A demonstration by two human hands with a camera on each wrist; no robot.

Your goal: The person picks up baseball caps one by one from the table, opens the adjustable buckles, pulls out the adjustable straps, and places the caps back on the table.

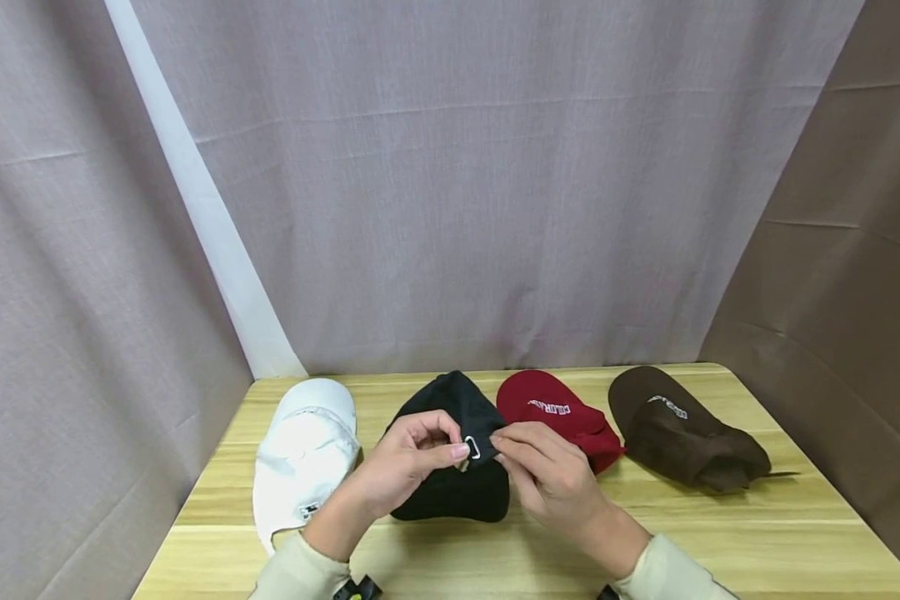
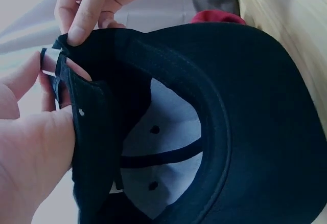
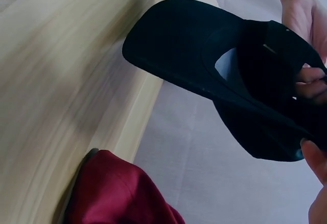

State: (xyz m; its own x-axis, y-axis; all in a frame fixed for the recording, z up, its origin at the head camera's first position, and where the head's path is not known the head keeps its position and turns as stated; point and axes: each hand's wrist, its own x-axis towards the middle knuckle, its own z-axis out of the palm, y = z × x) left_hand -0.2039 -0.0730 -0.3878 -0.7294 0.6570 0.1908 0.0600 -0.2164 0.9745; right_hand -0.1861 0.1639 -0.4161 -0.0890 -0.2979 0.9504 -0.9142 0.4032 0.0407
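Both hands hold a black baseball cap [image 1: 457, 492] at its back opening, with the brim toward the person. My left hand [image 1: 401, 462] pinches the back strap beside a metal buckle [image 1: 472, 447]. On the other side of the buckle, my right hand [image 1: 555, 479] grips the cap's edge between thumb and fingers. The left wrist view looks into the cap, where pale lining [image 2: 173, 111] with dark eyelets and a dark seam band shows. There the strap loops through the buckle between the two hands. Part of the strap is hidden behind the left fingers.
A white cap [image 1: 300, 458] lies on the wooden table [image 1: 450, 567] at the left. Right of the black cap are a red cap [image 1: 555, 408] and, farther right, a dark brown cap [image 1: 682, 429]. Grey curtain [image 1: 450, 208] hangs behind the table and along its sides.
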